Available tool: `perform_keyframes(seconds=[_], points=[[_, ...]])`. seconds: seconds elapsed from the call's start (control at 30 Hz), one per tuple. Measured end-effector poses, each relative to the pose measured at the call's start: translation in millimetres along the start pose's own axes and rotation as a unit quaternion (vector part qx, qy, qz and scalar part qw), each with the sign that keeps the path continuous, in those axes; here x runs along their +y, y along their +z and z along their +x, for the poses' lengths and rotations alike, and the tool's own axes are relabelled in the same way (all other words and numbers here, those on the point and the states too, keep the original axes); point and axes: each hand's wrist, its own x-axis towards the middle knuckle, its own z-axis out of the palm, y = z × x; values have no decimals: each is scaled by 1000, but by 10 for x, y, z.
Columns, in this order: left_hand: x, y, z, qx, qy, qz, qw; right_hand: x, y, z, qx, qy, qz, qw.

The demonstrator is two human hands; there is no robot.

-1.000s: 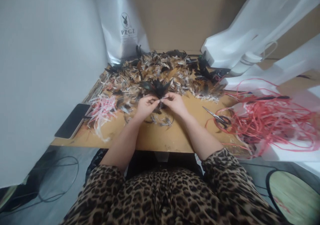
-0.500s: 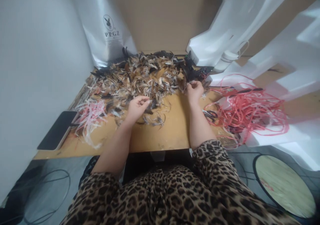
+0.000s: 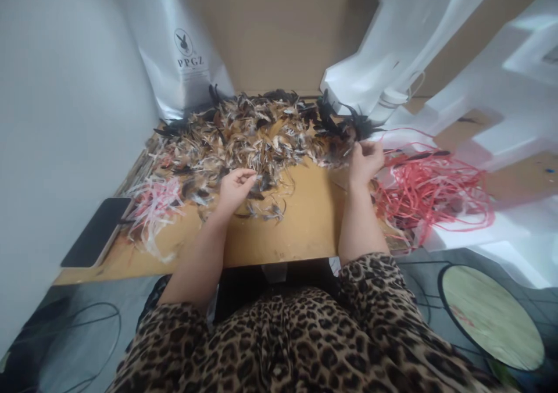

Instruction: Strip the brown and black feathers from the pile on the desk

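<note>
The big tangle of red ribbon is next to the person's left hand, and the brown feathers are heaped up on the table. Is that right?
Not quite. The tangle of red ribbon is next to the person's right hand, not the left hand, as the head view shows. The brown feathers are heaped up on the table.

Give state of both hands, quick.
Left hand: closed in a pinch; can't tell if anything's held.
Right hand: closed in a pinch at black feathers; can't tell if holding them.
</note>
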Motion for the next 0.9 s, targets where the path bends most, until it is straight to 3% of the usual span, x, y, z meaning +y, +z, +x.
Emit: perform_keyframes(seconds=[0.2,0.37,0.5,0.7,0.8,0.9], points=[[-73,-8,12,2,8,6,1000,344,-154,-4,12,39,-65,997],[-125,-49,43,17,0,2,1000,414,-146,-76,-64,98,-165,979],[-75,-63,48,29,-9,-13,999,419,-138,-119,-95,106,-195,970],[-36,-110,83,76,-12,-37,996,331,-146,-117,-56,31,-180,982],[-67,-163,130,117,-18,-71,990,86,-168,-143,-38,-40,-158,986],[-107,-220,177,145,-21,-107,983,-310,-170,-278,-62,-118,-110,985]])
